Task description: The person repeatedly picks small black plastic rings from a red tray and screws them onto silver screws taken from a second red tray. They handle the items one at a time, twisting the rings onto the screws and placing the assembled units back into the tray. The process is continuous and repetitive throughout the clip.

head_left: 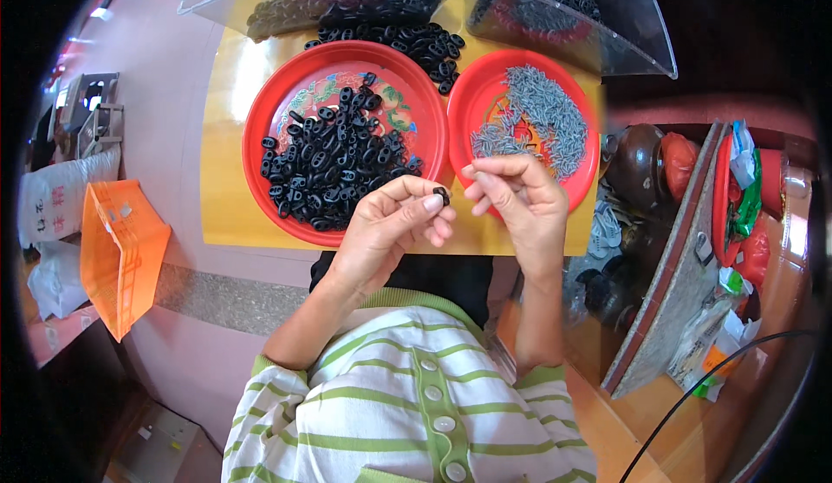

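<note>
My left hand (390, 223) pinches a small black two-holed plastic piece (443, 194) between thumb and forefinger, above the table's near edge. Close beside it, my right hand (523, 201) has thumb and forefinger pressed together; whatever is between them is too small to make out. The two hands are apart. Beyond my left hand, a red round tray (260, 175) holds a heap of oval black plastic pieces (334, 158). A smaller red tray (464, 106), just past my right hand, holds many small grey screw-like metal pieces (550, 115).
Two clear plastic bins (260, 2) (637, 41) of black parts stand at the table's far side. Loose black pieces (416, 45) lie between bins and trays. An orange crate (126, 253) sits to the left; jars (637, 167) and bags crowd the right. A black cable (693, 388) curves lower right.
</note>
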A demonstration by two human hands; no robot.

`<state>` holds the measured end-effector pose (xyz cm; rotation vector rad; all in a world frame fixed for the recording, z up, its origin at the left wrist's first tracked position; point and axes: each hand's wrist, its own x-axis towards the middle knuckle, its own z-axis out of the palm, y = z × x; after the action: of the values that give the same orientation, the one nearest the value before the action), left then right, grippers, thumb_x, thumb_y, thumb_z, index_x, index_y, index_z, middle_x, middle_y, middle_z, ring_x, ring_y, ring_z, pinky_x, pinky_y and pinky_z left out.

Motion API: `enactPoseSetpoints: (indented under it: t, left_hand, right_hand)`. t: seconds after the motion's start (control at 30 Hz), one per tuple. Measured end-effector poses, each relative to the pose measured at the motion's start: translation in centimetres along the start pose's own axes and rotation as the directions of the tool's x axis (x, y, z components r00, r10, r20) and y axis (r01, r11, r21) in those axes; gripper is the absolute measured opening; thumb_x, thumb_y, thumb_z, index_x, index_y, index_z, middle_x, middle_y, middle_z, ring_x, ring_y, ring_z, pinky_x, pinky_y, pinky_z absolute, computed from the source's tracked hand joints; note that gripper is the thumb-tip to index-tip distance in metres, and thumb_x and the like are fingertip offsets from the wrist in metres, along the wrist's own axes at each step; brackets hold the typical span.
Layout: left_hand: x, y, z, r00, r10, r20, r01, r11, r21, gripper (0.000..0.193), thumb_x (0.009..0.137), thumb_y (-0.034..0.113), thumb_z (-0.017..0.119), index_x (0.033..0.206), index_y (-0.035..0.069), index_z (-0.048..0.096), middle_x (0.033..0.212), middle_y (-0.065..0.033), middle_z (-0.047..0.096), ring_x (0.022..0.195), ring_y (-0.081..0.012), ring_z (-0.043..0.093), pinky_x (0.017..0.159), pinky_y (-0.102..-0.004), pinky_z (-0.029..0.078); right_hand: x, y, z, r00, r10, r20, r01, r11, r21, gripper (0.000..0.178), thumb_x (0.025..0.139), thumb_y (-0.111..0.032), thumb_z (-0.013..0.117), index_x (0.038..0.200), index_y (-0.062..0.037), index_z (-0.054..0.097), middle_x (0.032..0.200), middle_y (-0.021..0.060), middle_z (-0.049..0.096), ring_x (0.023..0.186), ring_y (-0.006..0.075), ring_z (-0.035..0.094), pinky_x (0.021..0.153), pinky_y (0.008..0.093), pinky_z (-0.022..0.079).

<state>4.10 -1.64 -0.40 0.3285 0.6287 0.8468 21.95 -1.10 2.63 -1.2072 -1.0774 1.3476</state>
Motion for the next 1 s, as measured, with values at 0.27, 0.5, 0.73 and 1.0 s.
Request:
enactPoseSetpoints:
  t: [0.27, 0.5, 0.73, 1.0]
  left_hand:
    - [0.4, 0.4, 0.4, 0.997, 0.081, 0.006, -0.081, 0.997, 0.002, 0.015, 0.091, 0.008, 0.056, 0.102, -0.001, 0.056, 0.088, -0.0124, 0.066, 0.075, -0.015, 0.065, 0.069, -0.0261, 0.054]
    - [0.6, 0.2, 0.3, 0.996, 0.087, -0.016, -0.086, 0.995, 0.053, 0.014, 0.09, 0.009, 0.057, 0.1, 0.0, 0.056, 0.084, -0.0116, 0.066, 0.073, -0.0147, 0.064, 0.067, -0.0252, 0.053]
    - [0.4, 0.1, 0.4, 0.994, 0.104, -0.023, -0.102, 0.992, 0.081, 0.015, 0.089, 0.009, 0.058, 0.1, -0.001, 0.057, 0.082, -0.0112, 0.066, 0.07, -0.014, 0.064, 0.064, -0.0242, 0.051]
    - [0.1, -0.4, 0.7, 0.992, 0.125, -0.015, -0.121, 0.977, 0.178, 0.013, 0.089, 0.007, 0.058, 0.097, -0.002, 0.06, 0.082, -0.0102, 0.066, 0.068, -0.0122, 0.062, 0.062, -0.0231, 0.05]
  right_hand:
    - [-0.6, 2.1, 1.4, 0.997, -0.074, 0.036, 0.069, 0.99, 0.122, 0.011, 0.087, -0.003, 0.061, 0.097, -0.0017, 0.064, 0.098, 0.0064, 0.059, 0.078, 0.0082, 0.057, 0.065, 0.0209, 0.048]
    - [-1.1, 2.1, 1.7, 0.999, 0.046, -0.017, -0.04, 0.964, 0.261, 0.01, 0.088, -0.004, 0.06, 0.096, 0.0006, 0.063, 0.095, 0.0054, 0.06, 0.074, 0.0073, 0.057, 0.066, 0.0207, 0.048]
    - [-1.4, 2.1, 1.9, 0.998, -0.047, -0.03, 0.051, 0.988, 0.146, 0.009, 0.088, -0.002, 0.06, 0.096, 0.0011, 0.062, 0.094, 0.0061, 0.061, 0.072, 0.0075, 0.058, 0.064, 0.0205, 0.049]
    - [-2.6, 2.5, 2.3, 0.988, -0.133, -0.072, 0.139, 0.986, 0.087, 0.008, 0.088, 0.001, 0.058, 0.096, 0.003, 0.061, 0.092, 0.0071, 0.061, 0.071, 0.0094, 0.06, 0.064, 0.0226, 0.051]
